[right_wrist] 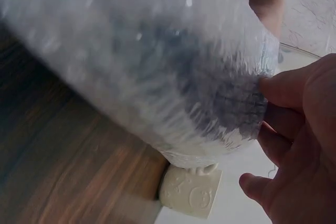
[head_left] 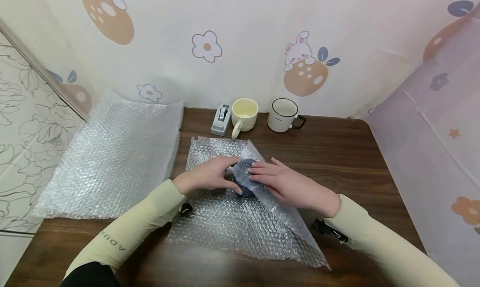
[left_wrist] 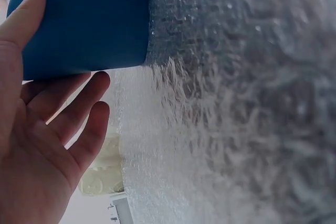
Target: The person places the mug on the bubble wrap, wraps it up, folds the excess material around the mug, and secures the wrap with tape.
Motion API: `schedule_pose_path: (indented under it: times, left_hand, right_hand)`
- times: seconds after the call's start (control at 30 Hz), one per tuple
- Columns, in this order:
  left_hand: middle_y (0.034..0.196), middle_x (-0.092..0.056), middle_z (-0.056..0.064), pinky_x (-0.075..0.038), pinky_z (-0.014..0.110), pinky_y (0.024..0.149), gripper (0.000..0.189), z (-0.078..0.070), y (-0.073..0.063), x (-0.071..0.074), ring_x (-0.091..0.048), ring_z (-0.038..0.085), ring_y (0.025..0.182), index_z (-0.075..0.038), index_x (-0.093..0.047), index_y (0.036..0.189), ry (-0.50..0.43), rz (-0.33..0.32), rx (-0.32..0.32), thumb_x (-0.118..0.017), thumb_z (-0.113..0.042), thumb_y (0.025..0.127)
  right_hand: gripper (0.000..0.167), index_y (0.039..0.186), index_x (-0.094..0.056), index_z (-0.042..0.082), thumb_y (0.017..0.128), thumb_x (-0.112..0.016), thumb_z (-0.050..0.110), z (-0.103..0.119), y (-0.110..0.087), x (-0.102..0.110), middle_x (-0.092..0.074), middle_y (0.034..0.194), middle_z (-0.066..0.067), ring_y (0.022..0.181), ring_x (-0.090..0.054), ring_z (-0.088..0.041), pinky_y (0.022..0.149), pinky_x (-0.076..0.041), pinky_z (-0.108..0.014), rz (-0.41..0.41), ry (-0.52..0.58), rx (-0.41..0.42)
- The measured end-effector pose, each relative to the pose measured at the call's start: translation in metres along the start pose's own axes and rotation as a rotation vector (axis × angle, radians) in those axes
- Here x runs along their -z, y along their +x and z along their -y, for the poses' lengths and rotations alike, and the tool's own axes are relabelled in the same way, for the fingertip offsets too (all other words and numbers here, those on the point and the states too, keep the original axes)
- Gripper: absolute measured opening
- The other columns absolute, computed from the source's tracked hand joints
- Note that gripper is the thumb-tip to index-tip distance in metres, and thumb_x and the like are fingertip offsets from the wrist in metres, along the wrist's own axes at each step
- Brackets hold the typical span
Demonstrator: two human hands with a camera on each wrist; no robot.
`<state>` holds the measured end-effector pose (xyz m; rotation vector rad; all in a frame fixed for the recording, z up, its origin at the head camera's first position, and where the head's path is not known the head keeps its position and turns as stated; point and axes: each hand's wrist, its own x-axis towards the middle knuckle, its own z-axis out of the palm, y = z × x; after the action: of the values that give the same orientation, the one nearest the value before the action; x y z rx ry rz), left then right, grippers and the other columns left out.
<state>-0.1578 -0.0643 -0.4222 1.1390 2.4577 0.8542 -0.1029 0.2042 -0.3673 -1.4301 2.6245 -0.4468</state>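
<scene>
A smooth dark blue cup (left_wrist: 86,24) stands on a sheet of bubble wrap (head_left: 232,233), whose right corner is folded up over it. My left hand (head_left: 210,174) grips the cup from the left, its thumb on the near side and its fingers round the far side. From the right, my right hand (head_left: 283,183) lays its extended fingers on the folded flap, pressing it against the cup's top. In the right wrist view the cup shows only as a dark shape behind the bubble wrap (right_wrist: 152,87). The cup's handle, if any, is hidden.
A second bubble wrap sheet (head_left: 120,162) lies at the left. Along the back stand a grey tape dispenser (head_left: 221,119), a pale yellow mug (head_left: 244,115) and a white mug (head_left: 281,117) with a black handle. A printed curtain (head_left: 240,37) hangs behind the wooden table (head_left: 348,162).
</scene>
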Motion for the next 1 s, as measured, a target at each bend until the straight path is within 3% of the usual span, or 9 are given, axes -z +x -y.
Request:
schedule_pose_path:
  times: [0.13,0.4,0.63,0.77,0.87,1.0]
  left_hand:
    - [0.123,-0.065,-0.004,-0.047,0.03,0.097,0.071,0.002,0.001,0.001,-0.061,0.012,0.111,-0.017,-0.055,0.132,-0.02,0.015,-0.028,-0.081,-0.054,0.077]
    - [0.111,-0.069,-0.002,-0.052,0.032,0.088,0.066,-0.001,0.0,0.0,-0.066,0.014,0.099,-0.016,-0.058,0.126,-0.005,0.005,0.001,-0.08,-0.054,0.077]
    - [0.118,-0.069,-0.004,-0.05,0.03,0.093,0.062,-0.001,-0.004,0.0,-0.065,0.012,0.106,-0.02,-0.06,0.124,-0.044,-0.027,-0.022,-0.079,-0.056,0.077]
    - [0.119,-0.069,-0.005,-0.049,0.029,0.095,0.065,0.0,-0.004,-0.001,-0.064,0.012,0.109,-0.021,-0.059,0.128,-0.046,-0.038,-0.014,-0.08,-0.055,0.077]
    - [0.12,-0.069,-0.005,-0.049,0.029,0.095,0.068,0.001,-0.004,-0.002,-0.065,0.012,0.109,-0.021,-0.058,0.132,-0.055,-0.041,-0.007,-0.08,-0.055,0.077]
    - [0.121,-0.068,-0.006,-0.05,0.03,0.095,0.072,0.002,-0.004,-0.004,-0.065,0.011,0.108,-0.022,-0.056,0.137,-0.074,-0.046,-0.018,-0.081,-0.054,0.077]
  right_hand:
    - [0.046,0.139,-0.058,0.005,0.093,-0.065,0.002,-0.001,0.001,-0.002,-0.054,0.144,-0.008,0.14,-0.04,-0.026,0.114,-0.025,-0.058,0.018,-0.044,0.041]
    - [0.046,0.129,-0.064,0.006,0.088,-0.057,-0.016,-0.012,0.003,-0.01,-0.061,0.134,-0.007,0.133,-0.048,-0.025,0.112,-0.034,-0.045,-0.029,-0.065,0.133]
    - [0.041,0.117,-0.068,0.009,0.086,-0.058,-0.017,-0.019,0.007,-0.013,-0.065,0.126,-0.005,0.128,-0.052,-0.023,0.113,-0.033,-0.046,-0.047,-0.157,0.197]
    - [0.05,0.12,-0.067,0.01,0.082,-0.06,-0.022,-0.022,0.005,-0.015,-0.063,0.13,-0.004,0.133,-0.048,-0.021,0.116,-0.028,-0.046,-0.045,-0.097,0.171]
    - [0.042,0.127,-0.065,0.007,0.089,-0.063,-0.01,-0.023,0.004,-0.019,-0.059,0.137,-0.006,0.138,-0.043,-0.024,0.117,-0.026,-0.046,-0.065,-0.028,0.148]
    - [0.036,0.132,-0.062,0.006,0.1,-0.061,0.023,-0.02,0.001,-0.027,-0.047,0.149,-0.01,0.144,-0.032,-0.027,0.116,-0.025,-0.049,-0.093,-0.003,0.121]
